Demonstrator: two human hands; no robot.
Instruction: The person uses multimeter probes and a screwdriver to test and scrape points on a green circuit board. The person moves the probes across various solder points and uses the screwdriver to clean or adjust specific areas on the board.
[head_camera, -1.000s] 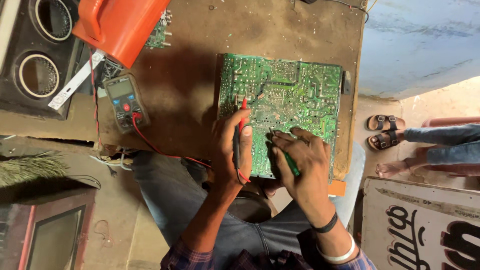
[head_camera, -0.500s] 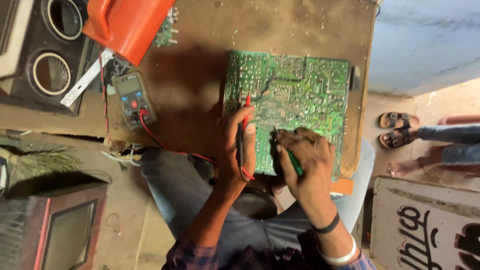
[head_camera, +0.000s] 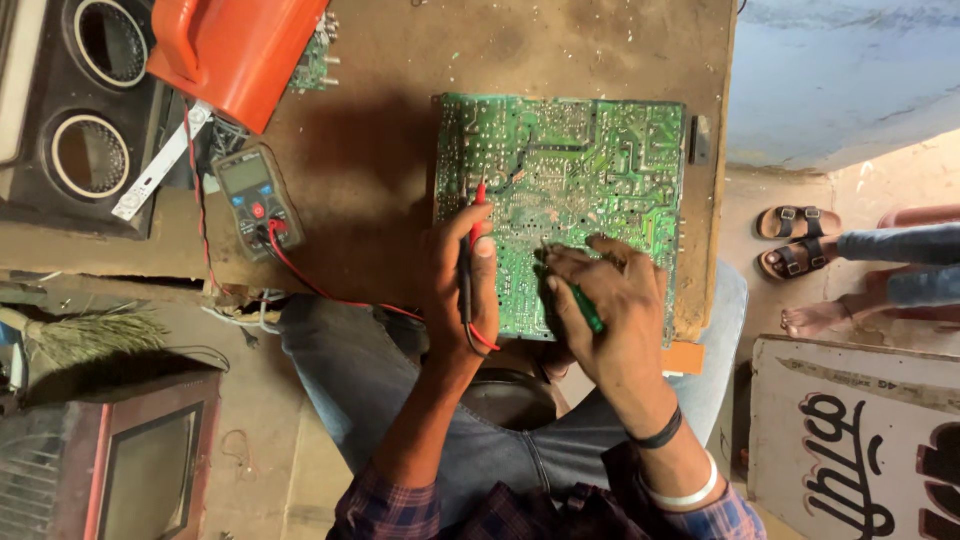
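Note:
A large green circuit board (head_camera: 590, 160) lies solder side up on a brown wooden table (head_camera: 380, 130). My left hand (head_camera: 462, 280) grips a red test probe (head_camera: 478, 205) whose tip rests on the board's left part. My right hand (head_camera: 615, 300) holds a thin green-handled probe (head_camera: 583, 305) with its tip on the board's lower middle. A red lead (head_camera: 330, 292) runs from the left probe to a grey multimeter (head_camera: 250, 200) lying on the table to the left.
An orange plastic object (head_camera: 235, 50) sits at the table's top left over a small green board (head_camera: 312, 60). A black speaker box (head_camera: 80, 110) stands far left. An old television (head_camera: 130, 460) is on the floor. Another person's sandalled feet (head_camera: 800, 240) are at right.
The view has shifted slightly. Both hands stay on the board with their probes, the tips moving only a little.

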